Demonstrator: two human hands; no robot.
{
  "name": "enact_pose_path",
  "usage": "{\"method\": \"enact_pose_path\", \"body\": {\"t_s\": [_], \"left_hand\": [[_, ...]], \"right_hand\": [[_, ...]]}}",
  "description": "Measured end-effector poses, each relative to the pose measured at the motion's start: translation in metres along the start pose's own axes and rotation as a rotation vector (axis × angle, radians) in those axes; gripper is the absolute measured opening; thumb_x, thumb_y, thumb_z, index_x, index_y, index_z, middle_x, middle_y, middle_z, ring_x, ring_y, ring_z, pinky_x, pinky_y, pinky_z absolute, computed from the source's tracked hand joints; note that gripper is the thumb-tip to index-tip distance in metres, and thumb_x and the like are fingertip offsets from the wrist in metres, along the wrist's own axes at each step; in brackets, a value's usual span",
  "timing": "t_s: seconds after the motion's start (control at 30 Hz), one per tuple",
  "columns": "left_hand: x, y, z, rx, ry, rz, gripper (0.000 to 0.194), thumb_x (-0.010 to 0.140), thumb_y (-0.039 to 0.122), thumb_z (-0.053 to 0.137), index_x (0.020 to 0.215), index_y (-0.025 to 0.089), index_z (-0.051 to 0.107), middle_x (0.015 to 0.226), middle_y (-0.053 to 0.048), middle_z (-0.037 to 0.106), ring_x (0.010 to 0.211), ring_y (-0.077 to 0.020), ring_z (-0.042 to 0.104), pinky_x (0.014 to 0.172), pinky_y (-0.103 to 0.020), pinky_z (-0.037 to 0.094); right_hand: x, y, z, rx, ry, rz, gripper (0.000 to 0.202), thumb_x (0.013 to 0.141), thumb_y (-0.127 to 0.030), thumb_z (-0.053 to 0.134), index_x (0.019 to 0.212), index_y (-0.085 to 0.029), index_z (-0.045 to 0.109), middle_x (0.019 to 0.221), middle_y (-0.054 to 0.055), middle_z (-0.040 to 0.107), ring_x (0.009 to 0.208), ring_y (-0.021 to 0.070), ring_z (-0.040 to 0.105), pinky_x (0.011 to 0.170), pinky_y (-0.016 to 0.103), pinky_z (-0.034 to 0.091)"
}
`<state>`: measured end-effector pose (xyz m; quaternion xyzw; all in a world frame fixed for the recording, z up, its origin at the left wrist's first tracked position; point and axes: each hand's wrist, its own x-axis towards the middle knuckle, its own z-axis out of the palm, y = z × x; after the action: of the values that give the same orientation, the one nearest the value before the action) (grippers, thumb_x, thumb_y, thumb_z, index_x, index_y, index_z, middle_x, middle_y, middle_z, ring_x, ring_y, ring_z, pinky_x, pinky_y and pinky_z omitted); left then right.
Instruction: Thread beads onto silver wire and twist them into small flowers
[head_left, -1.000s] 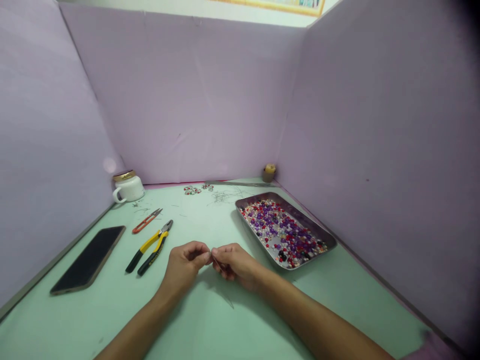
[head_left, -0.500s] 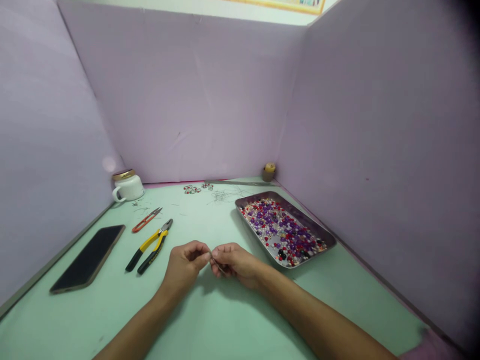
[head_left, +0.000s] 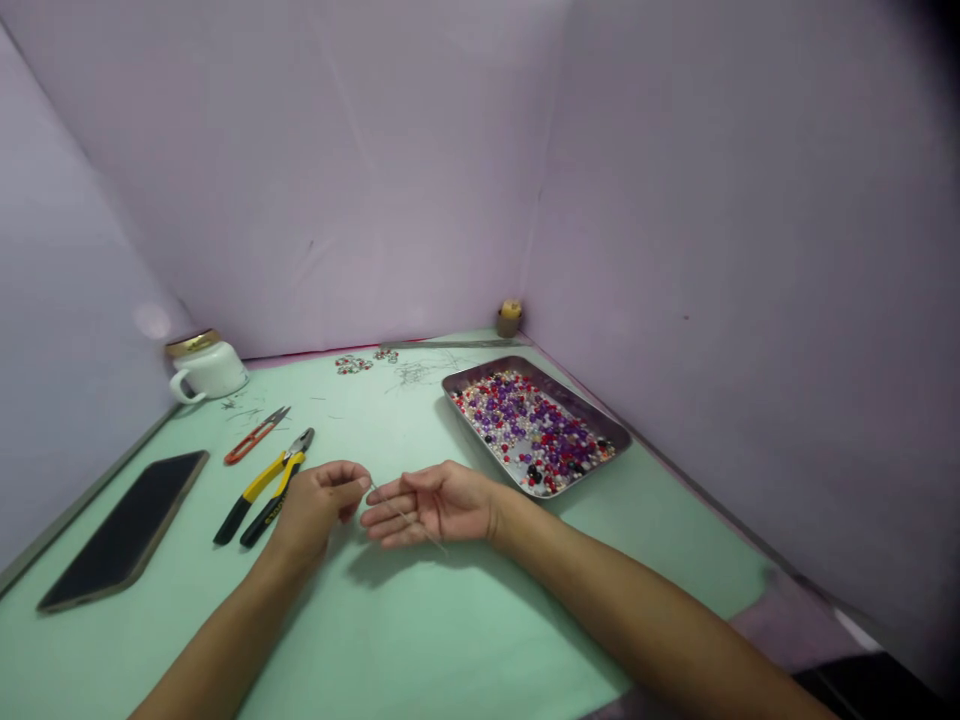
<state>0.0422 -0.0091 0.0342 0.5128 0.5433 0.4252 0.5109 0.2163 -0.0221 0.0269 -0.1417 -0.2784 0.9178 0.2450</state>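
Note:
Between finger and thumb, my left hand (head_left: pixel 322 500) pinches one end of a thin wire (head_left: pixel 409 520). The wire slants down to the right, across the fingers and palm of my right hand (head_left: pixel 435 505). That palm faces up with its fingers stretched out, not closed on the wire. Just left of my left hand lie pliers (head_left: pixel 268 485) with yellow and black handles. A metal tray (head_left: pixel 615 436) of purple, red, white and black beads stands beyond my right hand, to the right.
Orange snips (head_left: pixel 255 437) and a phone (head_left: pixel 127 530) lie at left. Farther back are a white mug (head_left: pixel 214 372), small beaded rings (head_left: pixel 354 365), loose wires (head_left: pixel 412 374) and a small yellow-topped container (head_left: pixel 509 318). Tall panels enclose the table.
My right hand has opened from its pinch and turned palm up, showing the wire across it. My left hand keeps its pinch. The whole view has shifted rightward and down.

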Motion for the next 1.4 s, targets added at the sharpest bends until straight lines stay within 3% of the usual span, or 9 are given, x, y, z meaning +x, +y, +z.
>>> {"method": "enact_pose_path", "body": {"t_s": [0.13,0.27,0.5,0.67,0.83,0.97,1.2,1.3,1.4], "left_hand": [[0.003,0.002,-0.005,-0.069,-0.028,-0.081,0.014,0.05,0.019,0.065,0.058,0.012,0.056,0.044,0.004,0.051,0.039,-0.0071,0.042,0.04,-0.019,0.032],[0.005,0.003,-0.013,-0.176,-0.188,-0.219,0.013,0.052,0.016,0.066,0.059,0.012,0.056,0.048,0.002,0.053,0.042,-0.0084,0.047,0.041,-0.019,0.037],[0.009,0.001,-0.017,-0.274,-0.291,-0.328,0.015,0.05,0.012,0.068,0.058,0.012,0.055,0.049,0.001,0.052,0.045,-0.0103,0.05,0.044,-0.02,0.039],[0.009,0.001,-0.016,-0.14,-0.271,-0.23,0.013,0.054,0.018,0.065,0.059,0.014,0.055,0.05,0.002,0.053,0.044,-0.0094,0.047,0.044,-0.02,0.035],[0.0,0.012,-0.01,0.374,-0.022,0.165,0.008,0.056,0.022,0.06,0.058,0.016,0.055,0.048,0.004,0.051,0.045,-0.0092,0.042,0.045,-0.021,0.033],[-0.003,0.014,-0.007,0.646,0.014,0.349,0.007,0.061,0.024,0.054,0.059,0.017,0.055,0.048,0.004,0.052,0.047,-0.0106,0.044,0.047,-0.022,0.034],[-0.003,0.011,-0.007,0.684,0.018,0.428,0.008,0.065,0.025,0.052,0.061,0.017,0.054,0.051,0.003,0.052,0.048,-0.0106,0.044,0.048,-0.021,0.035],[-0.007,0.01,-0.002,0.633,-0.03,0.429,0.009,0.067,0.024,0.053,0.061,0.017,0.054,0.052,0.004,0.051,0.048,-0.0101,0.043,0.047,-0.021,0.034],[-0.014,0.011,0.004,0.558,-0.086,0.439,0.008,0.068,0.022,0.054,0.062,0.017,0.054,0.056,0.003,0.053,0.052,-0.0104,0.045,0.05,-0.021,0.035]], "right_hand": [[-0.003,-0.001,0.007,0.065,-0.04,-0.021,0.041,0.087,-0.032,0.03,0.105,-0.002,0.052,0.105,0.018,0.056,0.098,0.022,0.055,0.092,0.036,0.031],[-0.003,-0.002,0.011,0.118,-0.106,0.009,0.058,0.085,-0.046,0.024,0.113,0.001,0.045,0.125,0.024,0.039,0.108,0.0266,0.047,0.094,0.04,0.027],[0.0,0.001,0.009,0.162,-0.199,0.017,0.067,0.084,-0.053,0.02,0.117,0.002,0.041,0.131,0.025,0.029,0.115,0.0296,0.039,0.095,0.043,0.022],[0.002,0.001,0.004,0.152,-0.217,0.01,0.066,0.083,-0.053,0.026,0.117,0.002,0.041,0.13,0.026,0.032,0.113,0.0297,0.04,0.094,0.044,0.024],[0.005,0.003,-0.005,0.117,-0.185,-0.004,0.057,0.082,-0.048,0.036,0.113,-0.001,0.045,0.124,0.024,0.04,0.107,0.029,0.046,0.093,0.043,0.026],[0.006,0.004,-0.009,0.095,-0.179,0.002,0.056,0.081,-0.049,0.039,0.111,-0.002,0.046,0.117,0.023,0.046,0.103,0.0284,0.05,0.092,0.043,0.027],[0.009,0.003,-0.009,0.048,-0.055,-0.032,0.038,0.085,-0.036,0.035,0.099,-0.005,0.053,0.094,0.016,0.059,0.09,0.0225,0.057,0.081,0.037,0.04],[0.012,0.005,-0.008,-0.006,0.133,-0.066,0.024,0.085,-0.019,0.035,0.086,-0.007,0.056,0.073,0.009,0.062,0.064,0.013,0.06,0.062,0.025,0.047],[0.011,0.004,-0.007,-0.014,0.205,-0.012,0.022,0.083,-0.015,0.036,0.075,-0.008,0.055,0.058,0.004,0.057,0.043,0.006,0.05,0.036,0.012,0.034]]}}
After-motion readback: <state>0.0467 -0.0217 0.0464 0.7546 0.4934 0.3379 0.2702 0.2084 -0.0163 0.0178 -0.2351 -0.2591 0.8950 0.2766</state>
